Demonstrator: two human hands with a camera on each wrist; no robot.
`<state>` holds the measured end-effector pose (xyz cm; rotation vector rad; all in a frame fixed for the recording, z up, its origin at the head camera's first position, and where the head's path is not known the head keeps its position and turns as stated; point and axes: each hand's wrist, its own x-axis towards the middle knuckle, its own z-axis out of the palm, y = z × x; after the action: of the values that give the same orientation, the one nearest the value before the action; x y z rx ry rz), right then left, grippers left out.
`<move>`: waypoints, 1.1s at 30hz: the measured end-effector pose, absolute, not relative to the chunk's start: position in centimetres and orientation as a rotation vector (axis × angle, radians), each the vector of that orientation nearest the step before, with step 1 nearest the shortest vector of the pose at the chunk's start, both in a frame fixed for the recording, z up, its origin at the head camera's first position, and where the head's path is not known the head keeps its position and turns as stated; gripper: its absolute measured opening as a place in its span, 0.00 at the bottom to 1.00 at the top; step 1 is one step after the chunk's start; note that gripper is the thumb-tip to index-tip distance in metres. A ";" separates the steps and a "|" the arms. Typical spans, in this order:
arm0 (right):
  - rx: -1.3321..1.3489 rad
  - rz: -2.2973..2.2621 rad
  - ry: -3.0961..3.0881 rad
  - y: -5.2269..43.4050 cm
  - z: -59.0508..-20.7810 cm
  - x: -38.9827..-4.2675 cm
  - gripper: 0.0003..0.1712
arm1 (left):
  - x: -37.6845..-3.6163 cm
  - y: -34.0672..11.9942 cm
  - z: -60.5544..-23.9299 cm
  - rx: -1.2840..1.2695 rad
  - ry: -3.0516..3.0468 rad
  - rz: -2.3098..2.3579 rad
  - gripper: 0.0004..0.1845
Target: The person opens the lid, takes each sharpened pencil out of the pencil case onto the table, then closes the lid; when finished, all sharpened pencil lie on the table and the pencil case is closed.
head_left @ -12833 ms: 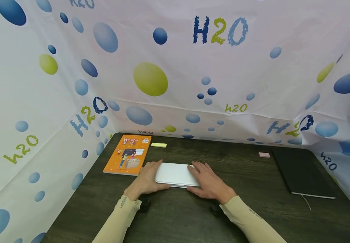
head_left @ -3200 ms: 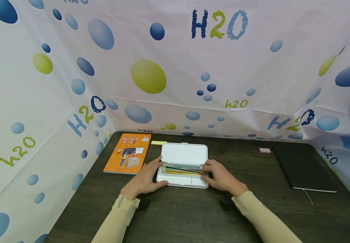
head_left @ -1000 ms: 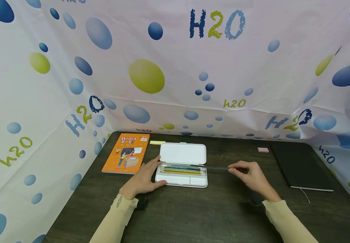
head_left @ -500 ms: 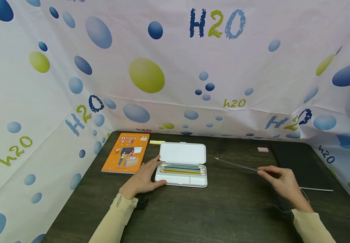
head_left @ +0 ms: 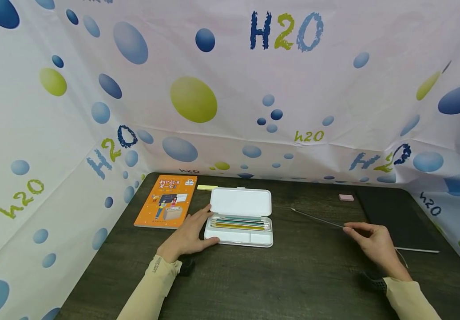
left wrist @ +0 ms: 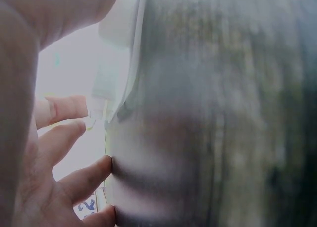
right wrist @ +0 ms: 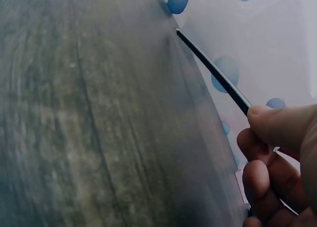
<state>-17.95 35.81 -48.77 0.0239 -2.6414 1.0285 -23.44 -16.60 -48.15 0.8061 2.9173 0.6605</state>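
A white pencil case (head_left: 241, 216) lies open on the dark table (head_left: 294, 275), with several pencils (head_left: 239, 223) in its tray. My left hand (head_left: 192, 233) rests against the case's left end, thumb at its front corner and fingers at its side (left wrist: 74, 138). My right hand (head_left: 367, 242) is to the right of the case and pinches one end of a thin dark pencil (head_left: 317, 218), whose tip points back toward the case. The right wrist view shows that pencil (right wrist: 213, 73) held between thumb and fingers just above the tabletop.
An orange book (head_left: 167, 201) lies at the back left with a yellow sticky pad (head_left: 207, 187) beside it. A pink eraser (head_left: 346, 197) and a black notebook (head_left: 395, 218) lie at the back right. Printed cloth walls enclose the table.
The case was closed, then opened. Over the last second my right hand drew a dark pencil out of the case and carried it rightward; the left hand has stayed put.
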 end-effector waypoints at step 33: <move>0.156 0.761 -2.781 35.1 -49.3 -18.1 0.03 | -23.2 -16.4 -47.8 0.788 2.915 0.679 0.46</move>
<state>-18.14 35.09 -49.31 0.1563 -2.7805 0.7613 -23.19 -16.45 -47.78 0.7876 2.9153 0.6792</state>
